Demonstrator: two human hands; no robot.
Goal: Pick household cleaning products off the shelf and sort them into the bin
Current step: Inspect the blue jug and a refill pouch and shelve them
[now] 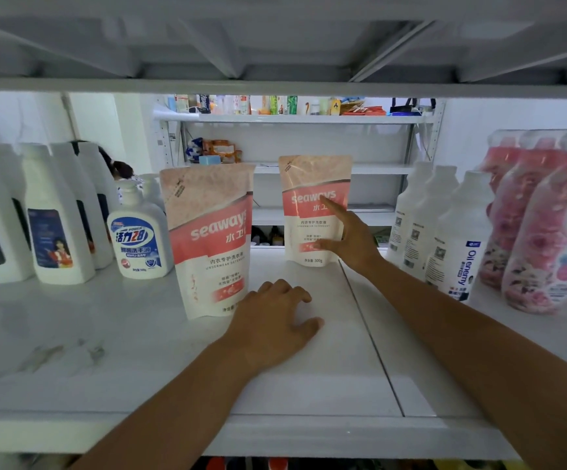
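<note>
Two pink-and-white Seaways detergent pouches stand upright on the white shelf [139,368]. The near pouch [209,239] is left of centre; the far pouch [309,198] stands deeper in. My right hand [349,239] reaches to the far pouch with fingers spread, the index finger and thumb touching its front. My left hand [275,327] rests palm down on the shelf board just right of the near pouch's base, fingers loosely bent, holding nothing. No bin is in view.
White bottles [58,215] and a hand-soap pump bottle [139,239] line the left. White Oil Enemy bottles [451,239] and pink bottles [539,232] fill the right. An upper shelf board [275,86] hangs low overhead. A seam [370,334] runs across the shelf.
</note>
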